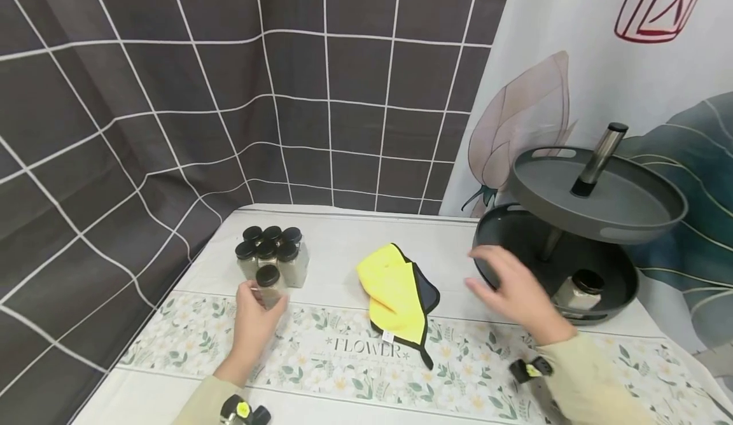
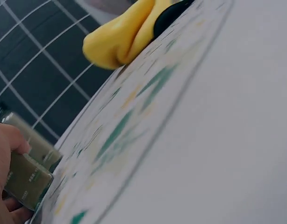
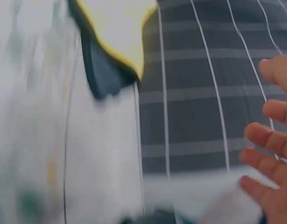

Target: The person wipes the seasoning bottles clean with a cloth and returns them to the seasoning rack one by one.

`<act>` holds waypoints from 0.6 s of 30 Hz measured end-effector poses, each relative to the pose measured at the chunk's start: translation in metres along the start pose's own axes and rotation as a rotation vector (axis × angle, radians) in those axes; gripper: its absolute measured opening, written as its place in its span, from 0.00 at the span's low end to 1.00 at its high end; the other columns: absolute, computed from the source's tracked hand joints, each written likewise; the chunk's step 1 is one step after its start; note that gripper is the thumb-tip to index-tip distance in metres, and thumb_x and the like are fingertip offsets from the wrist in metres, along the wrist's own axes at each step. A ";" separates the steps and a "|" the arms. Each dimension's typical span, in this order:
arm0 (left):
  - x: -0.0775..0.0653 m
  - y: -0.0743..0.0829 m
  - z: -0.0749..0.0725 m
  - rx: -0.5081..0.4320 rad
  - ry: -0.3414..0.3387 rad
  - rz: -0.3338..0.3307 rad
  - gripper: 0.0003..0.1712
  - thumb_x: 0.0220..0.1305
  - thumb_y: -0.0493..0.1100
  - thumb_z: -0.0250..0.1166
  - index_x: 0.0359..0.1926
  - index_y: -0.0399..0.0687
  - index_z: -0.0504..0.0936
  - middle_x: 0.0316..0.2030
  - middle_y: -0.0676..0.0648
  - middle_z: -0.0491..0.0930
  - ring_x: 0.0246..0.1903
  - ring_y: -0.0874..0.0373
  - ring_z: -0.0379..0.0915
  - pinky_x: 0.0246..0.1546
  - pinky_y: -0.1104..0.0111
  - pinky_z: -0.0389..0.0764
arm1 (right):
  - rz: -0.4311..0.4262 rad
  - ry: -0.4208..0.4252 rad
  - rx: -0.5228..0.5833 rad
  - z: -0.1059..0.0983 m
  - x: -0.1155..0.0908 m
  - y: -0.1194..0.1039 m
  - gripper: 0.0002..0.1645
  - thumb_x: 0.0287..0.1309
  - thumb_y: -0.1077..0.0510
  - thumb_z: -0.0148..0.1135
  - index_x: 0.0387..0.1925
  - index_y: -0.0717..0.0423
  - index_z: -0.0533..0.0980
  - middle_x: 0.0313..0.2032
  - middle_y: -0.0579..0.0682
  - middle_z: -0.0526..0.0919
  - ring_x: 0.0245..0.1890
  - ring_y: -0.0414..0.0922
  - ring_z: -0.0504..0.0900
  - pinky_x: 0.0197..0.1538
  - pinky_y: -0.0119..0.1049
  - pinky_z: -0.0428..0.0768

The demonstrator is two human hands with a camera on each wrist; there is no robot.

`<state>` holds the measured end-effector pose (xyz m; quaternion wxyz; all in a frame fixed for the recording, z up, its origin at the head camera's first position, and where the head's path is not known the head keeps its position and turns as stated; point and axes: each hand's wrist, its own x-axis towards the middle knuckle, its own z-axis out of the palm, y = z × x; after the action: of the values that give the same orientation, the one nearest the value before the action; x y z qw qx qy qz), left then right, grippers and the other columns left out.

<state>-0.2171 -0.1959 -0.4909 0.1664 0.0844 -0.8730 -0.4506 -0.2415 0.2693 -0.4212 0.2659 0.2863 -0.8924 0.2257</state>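
Note:
My left hand (image 1: 250, 329) grips a small clear spice jar (image 1: 269, 278) with a black lid, thumb on one side and fingers on the other. In the left wrist view the jar (image 2: 27, 181) stands close over the flowered cloth, tilted by the camera angle. Behind it is a tight group of similar spice jars (image 1: 293, 264), all black-lidded. My right hand (image 1: 515, 294) is raised with nothing in it, fingers spread, in front of a grey two-tier tray (image 1: 613, 229). One more jar (image 1: 578, 290) stands on the lower tier.
A yellow cloth (image 1: 395, 294) with a dark underside lies mid-table between the hands. The table is covered by a white, flower-printed tablecloth (image 1: 321, 387). A dark gridded curtain (image 1: 355, 119) hangs behind, with a white printed curtain (image 1: 538, 49) at the right.

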 end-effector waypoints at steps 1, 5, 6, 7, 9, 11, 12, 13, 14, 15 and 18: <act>-0.004 0.003 0.003 0.004 -0.018 0.003 0.38 0.51 0.46 0.69 0.56 0.41 0.55 0.42 0.45 0.61 0.38 0.54 0.62 0.38 0.65 0.71 | -0.001 -0.052 0.028 0.011 0.008 -0.007 0.29 0.48 0.48 0.66 0.53 0.50 0.71 0.54 0.45 0.71 0.55 0.43 0.68 0.58 0.36 0.65; -0.019 0.014 0.015 -0.003 -0.091 0.036 0.38 0.49 0.46 0.70 0.54 0.43 0.57 0.40 0.46 0.63 0.38 0.54 0.63 0.39 0.64 0.72 | 0.018 -0.275 0.152 0.054 0.040 -0.035 0.35 0.50 0.48 0.64 0.60 0.49 0.65 0.59 0.45 0.67 0.60 0.44 0.63 0.60 0.43 0.65; -0.022 0.016 0.018 -0.009 -0.106 0.051 0.38 0.48 0.46 0.70 0.54 0.44 0.57 0.39 0.46 0.63 0.38 0.54 0.64 0.39 0.64 0.72 | 0.029 -0.328 0.180 0.064 0.048 -0.040 0.37 0.50 0.48 0.64 0.61 0.49 0.63 0.60 0.46 0.65 0.61 0.45 0.62 0.61 0.45 0.65; -0.025 0.019 0.021 -0.011 -0.121 0.062 0.38 0.48 0.45 0.71 0.54 0.45 0.58 0.39 0.47 0.64 0.38 0.55 0.65 0.41 0.64 0.73 | 0.041 -0.378 0.200 0.075 0.055 -0.045 0.39 0.49 0.48 0.64 0.63 0.48 0.62 0.61 0.47 0.64 0.62 0.45 0.61 0.62 0.45 0.63; -0.030 0.024 0.027 -0.024 -0.155 0.085 0.38 0.47 0.44 0.71 0.55 0.46 0.58 0.40 0.48 0.65 0.39 0.56 0.66 0.43 0.64 0.74 | 0.054 -0.459 0.217 0.093 0.068 -0.050 0.42 0.47 0.48 0.63 0.65 0.47 0.59 0.63 0.49 0.61 0.64 0.48 0.58 0.63 0.46 0.60; -0.033 0.027 0.033 -0.029 -0.171 0.115 0.39 0.46 0.44 0.72 0.55 0.46 0.59 0.41 0.48 0.66 0.40 0.57 0.66 0.45 0.64 0.75 | 0.050 -0.521 0.202 0.108 0.078 -0.052 0.45 0.45 0.48 0.63 0.66 0.46 0.57 0.65 0.50 0.58 0.66 0.50 0.54 0.65 0.48 0.56; -0.034 0.028 0.035 -0.030 -0.182 0.123 0.39 0.46 0.44 0.72 0.55 0.46 0.59 0.41 0.49 0.66 0.40 0.58 0.66 0.46 0.65 0.75 | 0.044 -0.544 0.183 0.115 0.082 -0.052 0.46 0.44 0.48 0.62 0.67 0.46 0.57 0.66 0.50 0.57 0.66 0.51 0.52 0.66 0.49 0.54; -0.035 0.028 0.037 -0.030 -0.190 0.132 0.40 0.46 0.44 0.72 0.56 0.47 0.59 0.42 0.50 0.65 0.41 0.58 0.66 0.46 0.65 0.75 | 0.034 -0.563 0.155 0.121 0.085 -0.052 0.47 0.42 0.48 0.62 0.67 0.46 0.56 0.67 0.50 0.56 0.67 0.52 0.50 0.66 0.50 0.52; -0.035 0.029 0.038 -0.030 -0.193 0.139 0.40 0.45 0.44 0.72 0.56 0.47 0.59 0.42 0.50 0.66 0.41 0.59 0.66 0.46 0.65 0.75 | 0.025 -0.578 0.131 0.125 0.088 -0.052 0.48 0.41 0.48 0.62 0.67 0.46 0.56 0.67 0.50 0.56 0.67 0.53 0.49 0.66 0.51 0.50; -0.035 0.028 0.039 -0.026 -0.195 0.145 0.40 0.45 0.44 0.72 0.56 0.48 0.59 0.42 0.50 0.66 0.41 0.60 0.66 0.46 0.66 0.76 | 0.015 -0.593 0.107 0.129 0.091 -0.052 0.49 0.40 0.48 0.62 0.67 0.46 0.56 0.67 0.50 0.56 0.67 0.54 0.49 0.66 0.53 0.49; -0.035 0.027 0.041 -0.021 -0.198 0.157 0.39 0.46 0.45 0.72 0.56 0.48 0.59 0.42 0.51 0.66 0.41 0.60 0.66 0.46 0.66 0.76 | 0.000 -0.638 0.054 0.138 0.096 -0.053 0.50 0.37 0.47 0.62 0.67 0.46 0.57 0.65 0.48 0.60 0.67 0.53 0.50 0.66 0.55 0.47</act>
<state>-0.1995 -0.1391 -0.4983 0.1149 -0.0311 -0.8843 -0.4514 -0.3226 0.1162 -0.4540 -0.0350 0.3497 -0.9244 0.1481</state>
